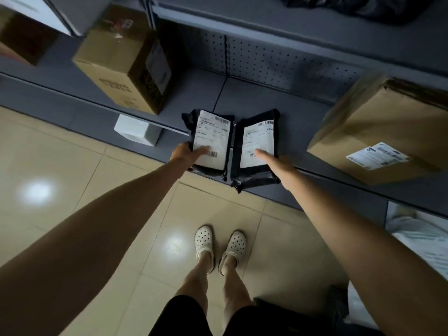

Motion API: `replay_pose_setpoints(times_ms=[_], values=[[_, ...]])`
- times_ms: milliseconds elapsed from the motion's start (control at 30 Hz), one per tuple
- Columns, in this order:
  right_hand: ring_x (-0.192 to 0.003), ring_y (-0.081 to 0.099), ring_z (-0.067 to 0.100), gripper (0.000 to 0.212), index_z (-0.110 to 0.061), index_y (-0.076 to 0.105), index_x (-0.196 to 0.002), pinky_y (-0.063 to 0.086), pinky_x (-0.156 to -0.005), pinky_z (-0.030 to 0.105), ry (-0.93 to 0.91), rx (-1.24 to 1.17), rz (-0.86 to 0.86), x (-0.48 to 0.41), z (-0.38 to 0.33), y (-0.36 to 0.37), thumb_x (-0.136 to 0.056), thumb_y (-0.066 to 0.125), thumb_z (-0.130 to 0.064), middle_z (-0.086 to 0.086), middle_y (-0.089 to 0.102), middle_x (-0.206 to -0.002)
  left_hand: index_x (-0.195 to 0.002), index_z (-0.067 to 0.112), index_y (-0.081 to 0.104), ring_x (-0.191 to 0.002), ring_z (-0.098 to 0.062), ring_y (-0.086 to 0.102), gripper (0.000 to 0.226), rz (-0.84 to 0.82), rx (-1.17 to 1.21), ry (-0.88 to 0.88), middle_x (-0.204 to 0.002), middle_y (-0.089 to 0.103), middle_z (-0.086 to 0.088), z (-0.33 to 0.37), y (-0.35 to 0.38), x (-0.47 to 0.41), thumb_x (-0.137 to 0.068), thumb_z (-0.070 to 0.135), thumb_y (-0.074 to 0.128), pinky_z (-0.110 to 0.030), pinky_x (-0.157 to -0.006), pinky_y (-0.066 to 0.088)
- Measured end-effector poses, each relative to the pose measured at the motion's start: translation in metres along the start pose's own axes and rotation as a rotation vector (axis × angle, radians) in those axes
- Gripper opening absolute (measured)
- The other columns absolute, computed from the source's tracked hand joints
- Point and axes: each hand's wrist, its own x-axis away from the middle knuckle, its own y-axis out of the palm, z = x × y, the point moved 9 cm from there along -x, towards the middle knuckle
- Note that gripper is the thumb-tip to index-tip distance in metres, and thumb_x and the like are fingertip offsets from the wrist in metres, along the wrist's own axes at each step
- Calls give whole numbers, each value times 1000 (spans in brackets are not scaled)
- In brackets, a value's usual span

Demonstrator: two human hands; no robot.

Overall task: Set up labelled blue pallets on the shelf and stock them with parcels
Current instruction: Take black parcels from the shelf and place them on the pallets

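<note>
Two black plastic parcels with white shipping labels lie side by side on the front edge of the grey shelf (pixel 303 122), both overhanging it a little. My left hand (pixel 185 152) grips the near left edge of the left parcel (pixel 211 141), thumb on top of its label. My right hand (pixel 272 161) rests on the right parcel (pixel 257 146) with straight fingers on its label. No blue pallet is in view.
A tall cardboard box (pixel 123 64) stands on the shelf at the left. A larger cardboard box (pixel 388 134) with a label sits at the right. A small white box (pixel 135 132) lies under the shelf edge. White bags (pixel 417 236) lie lower right. The floor is beige tile.
</note>
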Motion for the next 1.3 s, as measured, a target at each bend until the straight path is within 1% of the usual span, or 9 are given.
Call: replay_pose_setpoints(times_ms=[67, 133, 233, 367, 667, 800, 967, 1100, 1300], values=[[-130, 43, 16, 82, -6, 31, -148, 37, -92, 18, -83, -46, -15, 20, -13, 13, -87, 68, -45, 2, 44, -142, -128, 18, 60, -98, -25, 63, 73, 8, 139, 16, -116, 67, -6, -15, -28, 17, -74, 66, 66, -35, -75, 53], [-115, 52, 11, 55, -11, 46, -139, 42, -73, 5, -207, -82, -32, 57, -29, 34, -92, 66, -31, -6, 55, -123, -132, 20, 56, -104, -27, 64, 85, 44, 246, 58, -121, 66, -6, -28, -55, 39, -66, 74, 61, -43, -86, 56], [-110, 60, 9, 48, -19, 45, -130, 45, -83, 12, -272, -152, -99, 92, -39, 79, -90, 67, -34, -7, 61, -121, -132, 19, 52, -110, -25, 63, 67, 106, 475, 122, -124, 65, -4, -51, -85, 80, -81, 62, 63, -46, -95, 53], [-92, 57, -9, 43, -21, 41, -127, 45, -60, 1, -305, -160, -236, 130, -56, 149, -92, 64, -33, -13, 62, -111, -119, 30, 54, -109, -19, 65, 59, 258, 695, 134, -120, 67, 5, -107, -133, 129, -75, 67, 64, -50, -94, 53], [-102, 65, 5, 52, -20, 50, -126, 50, -80, 20, -565, 30, -325, 219, -126, 300, -85, 70, -44, -13, 66, -110, -117, 30, 60, -103, -14, 68, 50, 612, 731, 133, -112, 71, 9, -247, -302, 226, -81, 64, 62, -51, -92, 54], [-99, 61, 0, 47, -25, 44, -129, 47, -76, 12, -612, -60, -358, 279, -137, 380, -91, 61, -46, -14, 61, -112, -118, 23, 60, -99, -14, 67, 49, 755, 732, 117, -107, 71, 8, -299, -351, 288, -88, 60, 52, -44, -87, 55], [-98, 62, -4, 40, -30, 48, -119, 45, -76, 15, -728, 0, -432, 347, -162, 483, -91, 54, -57, -20, 63, -108, -117, 22, 57, -93, -2, 62, 27, 963, 759, 37, -100, 64, 18, -376, -402, 356, -101, 40, 44, -18, -69, 46], [-92, 61, -9, 37, -31, 49, -116, 47, -74, 12, -841, 62, -456, 387, -188, 542, -90, 56, -56, -21, 63, -105, -113, 18, 57, -92, -10, 61, 28, 1078, 730, 14, -100, 64, 12, -420, -466, 383, -100, 40, 47, -26, -71, 45], [-97, 62, -7, 34, -35, 50, -116, 47, -82, 17, -860, 53, -483, 391, -224, 600, -90, 57, -55, -21, 64, -108, -109, 17, 56, -90, -3, 62, 24, 1114, 702, 88, -96, 65, 18, -442, -525, 366, -100, 38, 50, -20, -70, 48]])
